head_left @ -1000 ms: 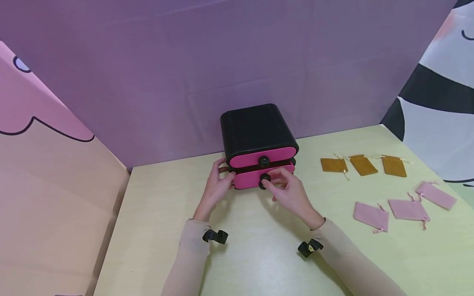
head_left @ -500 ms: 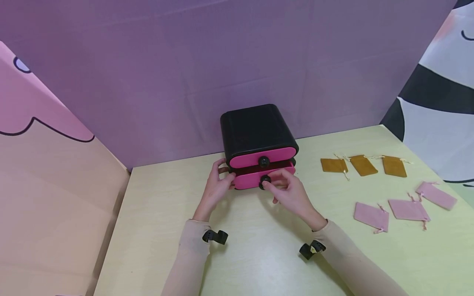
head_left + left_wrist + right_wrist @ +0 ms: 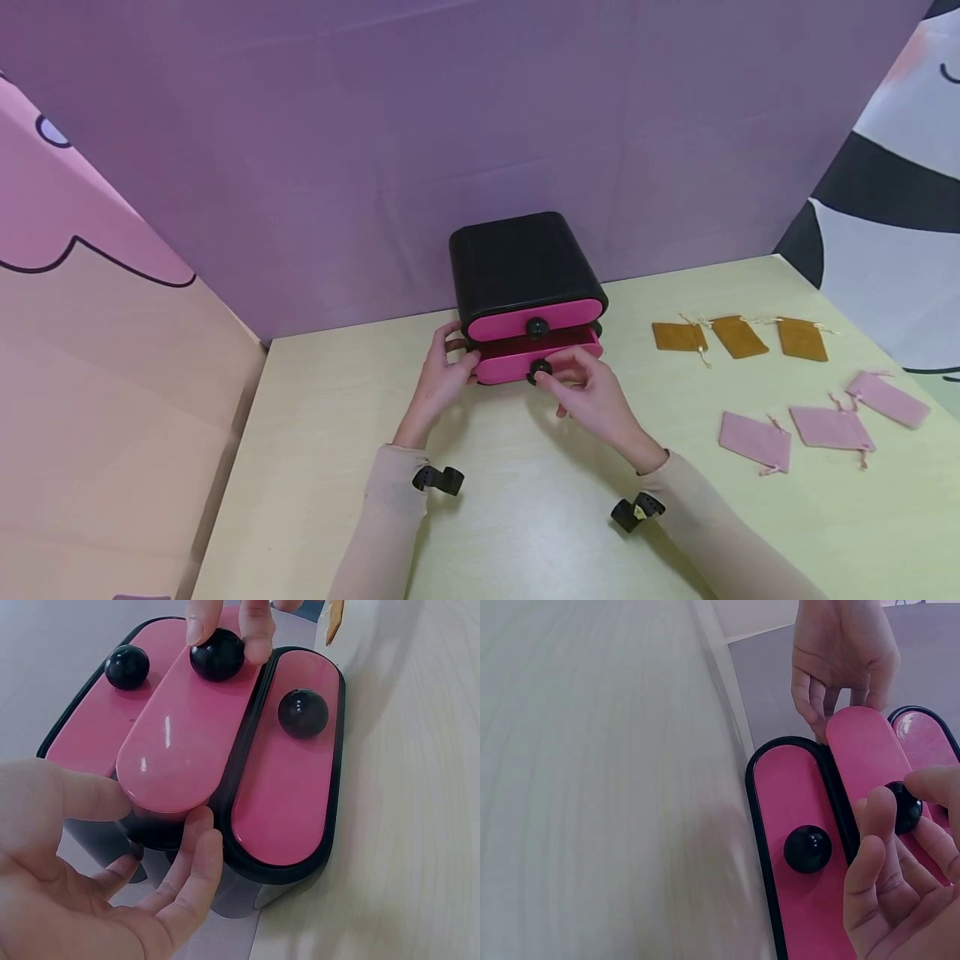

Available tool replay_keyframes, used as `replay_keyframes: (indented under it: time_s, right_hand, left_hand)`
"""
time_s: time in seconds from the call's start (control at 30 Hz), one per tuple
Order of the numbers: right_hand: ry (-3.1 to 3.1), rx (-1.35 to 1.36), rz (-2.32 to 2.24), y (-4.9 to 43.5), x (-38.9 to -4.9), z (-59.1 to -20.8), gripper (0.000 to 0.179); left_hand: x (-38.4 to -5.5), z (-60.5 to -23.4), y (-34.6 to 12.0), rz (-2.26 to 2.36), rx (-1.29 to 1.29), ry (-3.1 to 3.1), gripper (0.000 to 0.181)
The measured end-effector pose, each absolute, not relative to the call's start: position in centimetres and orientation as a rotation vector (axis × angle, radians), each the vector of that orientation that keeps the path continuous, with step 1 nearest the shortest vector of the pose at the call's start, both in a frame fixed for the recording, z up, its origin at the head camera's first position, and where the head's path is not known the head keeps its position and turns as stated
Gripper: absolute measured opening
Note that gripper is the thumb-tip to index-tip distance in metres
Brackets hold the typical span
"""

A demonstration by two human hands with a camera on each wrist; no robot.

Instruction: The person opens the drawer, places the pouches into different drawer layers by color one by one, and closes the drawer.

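Note:
A black cabinet [image 3: 528, 262] with three pink drawers stands against the purple backdrop. Its middle drawer [image 3: 501, 368] sticks out, with a dark red inside showing above the front. My right hand [image 3: 597, 402] pinches the round black knob [image 3: 217, 657] of this drawer between thumb and fingers. At the drawer's left end, my left hand [image 3: 438, 383] grips with the thumb on one edge and fingertips at the other, beside the cabinet wall. The top drawer [image 3: 498, 324] is closed. In the left wrist view the bottom drawer [image 3: 281, 799] is closed too; the head view hides most of it.
Right of the cabinet, three brown drawstring pouches [image 3: 738, 337] lie in a row on the pale table [image 3: 337, 400]. Nearer the right edge lie three pink drawstring pouches [image 3: 832, 427]. The purple backdrop [image 3: 375, 167] rises directly behind the cabinet.
The middle drawer has come out a little further toward me, and more of its inside shows. My right hand has moved slightly back with the knob; my left hand stays at the drawer's end.

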State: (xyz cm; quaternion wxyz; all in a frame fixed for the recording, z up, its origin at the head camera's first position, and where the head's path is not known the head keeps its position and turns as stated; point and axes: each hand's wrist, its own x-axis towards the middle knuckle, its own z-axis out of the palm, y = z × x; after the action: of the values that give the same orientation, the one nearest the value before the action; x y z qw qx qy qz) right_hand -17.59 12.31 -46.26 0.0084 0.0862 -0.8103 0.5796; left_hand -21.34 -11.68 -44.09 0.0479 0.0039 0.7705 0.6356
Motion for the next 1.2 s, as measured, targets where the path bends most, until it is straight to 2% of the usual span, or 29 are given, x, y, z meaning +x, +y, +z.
replay_keyframes:
  time_s: [1.2]
  right_hand:
    - [-2.525, 0.287, 1.841, 12.56, -16.77, -46.11, 0.031]
  left_hand:
    - [-21.39, -44.14, -11.71, 1.899, 0.024, 2.385, 0.062]
